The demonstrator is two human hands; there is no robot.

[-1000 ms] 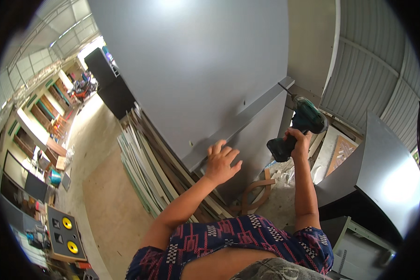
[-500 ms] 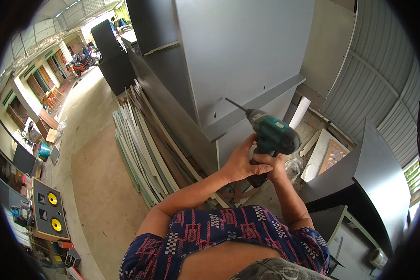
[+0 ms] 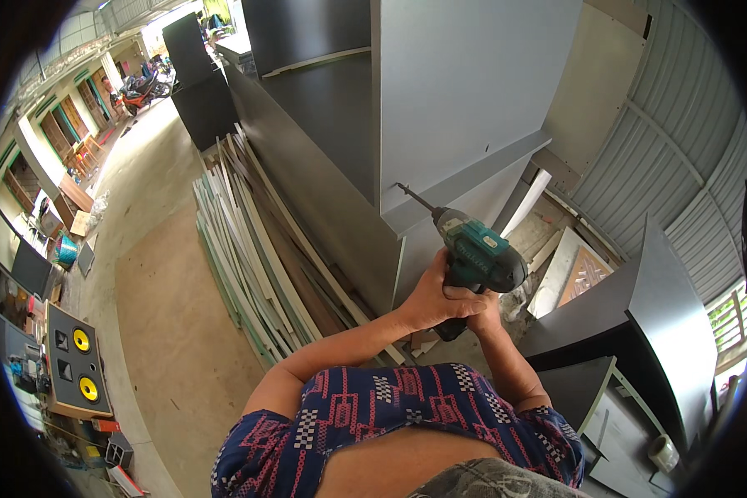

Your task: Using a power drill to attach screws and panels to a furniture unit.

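Runs as concrete floor (image 3: 145,178) from the lower left toward the bright far end. Carries a flat brown board (image 3: 174,290), with a heap of long, thin strips (image 3: 253,257) lying lengthwise along its right edge. Holds up a black box (image 3: 210,114) beyond the strips and a motorbike (image 3: 145,93) farther back. Bears a teal basket (image 3: 66,249) at the left, near a small dark panel (image 3: 86,259).

Head view: left unit of a head-worn fisheye pair, set upright above the wearer's patterned shirt (image 3: 415,397), facing down and forward. View centre falls just left of the power drill (image 3: 476,256), seen at close range. Relative to the drill, the shirt lies below, long strips (image 3: 239,259) left, and the corrugated wall (image 3: 689,141) farther off, right.
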